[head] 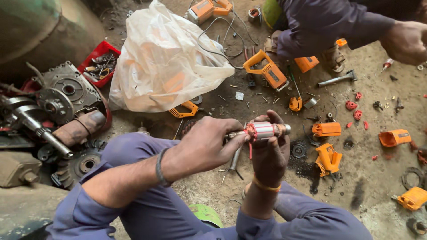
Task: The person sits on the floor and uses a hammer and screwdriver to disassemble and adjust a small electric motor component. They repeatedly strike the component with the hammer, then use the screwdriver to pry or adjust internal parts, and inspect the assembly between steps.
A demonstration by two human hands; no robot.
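My right hand [270,153] grips a motor armature [265,130], a metal cylinder with copper windings and red insulation, held level above the dirt floor. My left hand [209,143] pinches the armature's left shaft end and also holds a thin metal tool [235,158] that hangs downward. Both forearms reach in from below, with blue sleeves, a dark band on the left wrist and a yellow band on the right wrist.
Orange power-tool housing parts [328,158], red gears [351,105] and screws litter the floor to the right. A white plastic bag [164,58] lies ahead, a red tray [100,64] and greasy engine parts [58,106] at left. Another person's hand [405,42] is at top right.
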